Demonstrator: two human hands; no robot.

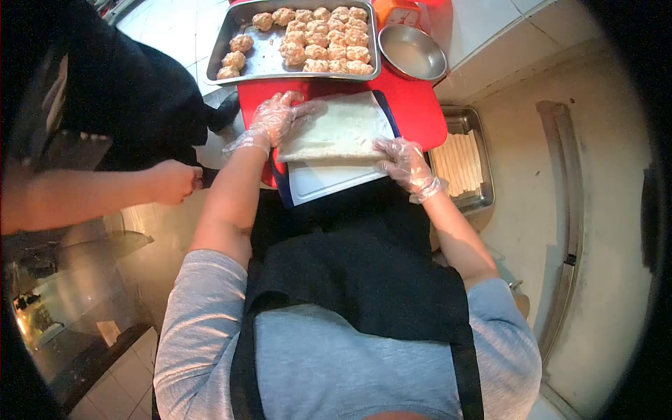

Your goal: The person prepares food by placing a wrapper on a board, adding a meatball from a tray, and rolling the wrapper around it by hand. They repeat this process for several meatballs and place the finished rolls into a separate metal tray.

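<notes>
A pale, thin wrapper sheet (336,126) lies over a white cutting board (329,180) with dark blue ends. My left hand (276,117), in a clear plastic glove, grips the sheet's upper left side, thumb across its surface. At the lower right corner, my gloved right hand (406,164) pinches the edge between thumb and fingers. The sheet's near edge looks slightly thickened, and below it a strip of the board shows bare.
Beyond the board, a metal tray (262,52) holds rows of lumpy filling portions. Beside it are a metal bowl (413,54) of cloudy liquid and an orange scale (397,12). Pale rolls (458,164) fill a tray at right. Another person's hand (175,182) is at left.
</notes>
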